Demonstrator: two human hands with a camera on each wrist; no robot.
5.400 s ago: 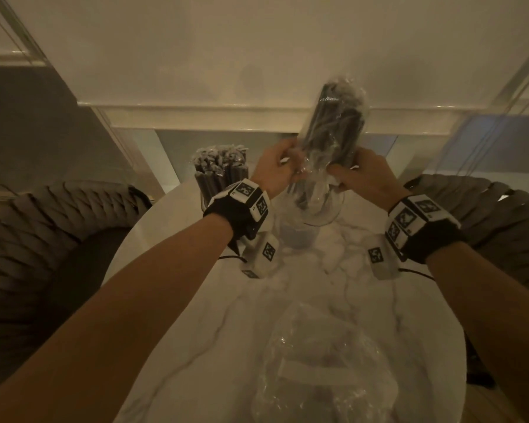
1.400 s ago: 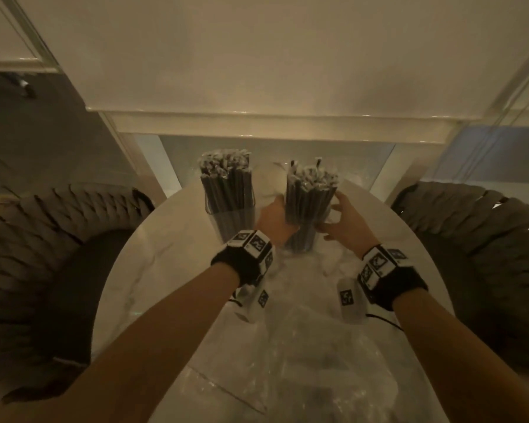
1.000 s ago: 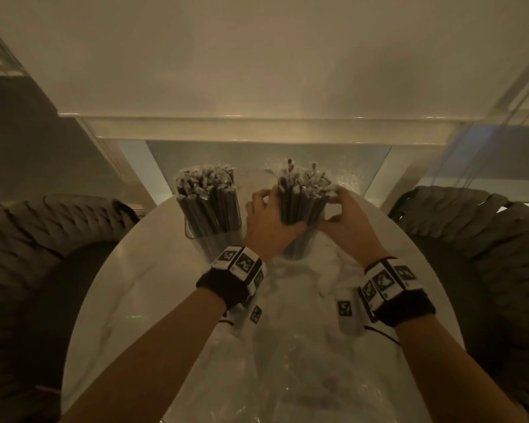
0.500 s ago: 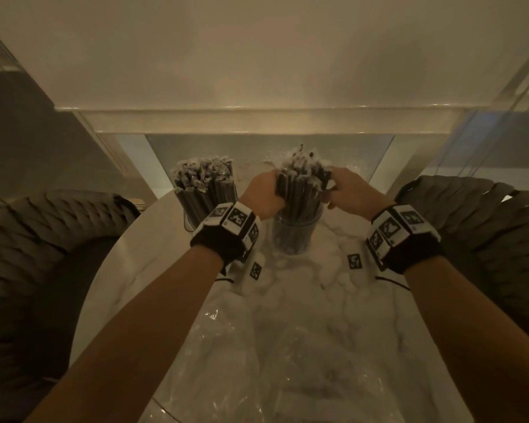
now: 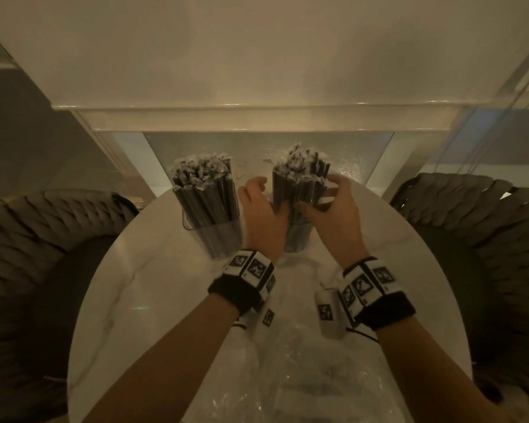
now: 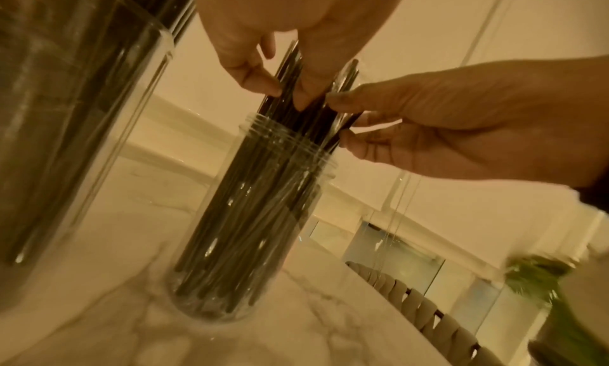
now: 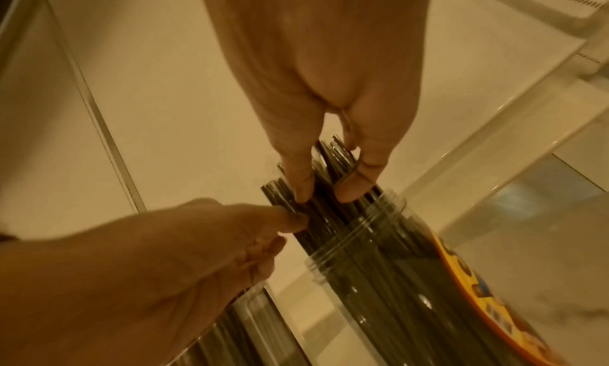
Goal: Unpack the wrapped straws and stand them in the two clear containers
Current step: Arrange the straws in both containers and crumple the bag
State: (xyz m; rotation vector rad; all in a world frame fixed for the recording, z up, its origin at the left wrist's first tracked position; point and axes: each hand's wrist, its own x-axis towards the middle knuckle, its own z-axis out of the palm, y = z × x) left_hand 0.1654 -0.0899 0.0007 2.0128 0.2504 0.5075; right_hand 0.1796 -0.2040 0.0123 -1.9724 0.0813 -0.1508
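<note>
Dark straws (image 5: 298, 184) upright in jar (image 6: 250, 241), slightly fanned; both hands' fingers (image 7: 354, 189) seemingly pinching bundle above rim.

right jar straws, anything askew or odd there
Yes, slightly. The straws in the right jar stand uneven: a few tips poke above the rest and the bundle fans out over the rim, unlike the even left bundle. Both hands pinch them. Nothing spilled.

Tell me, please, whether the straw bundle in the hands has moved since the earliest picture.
Yes. It has come down: earlier raised well above the left container, the straw bundle now stands in the round jar beside it.
</note>
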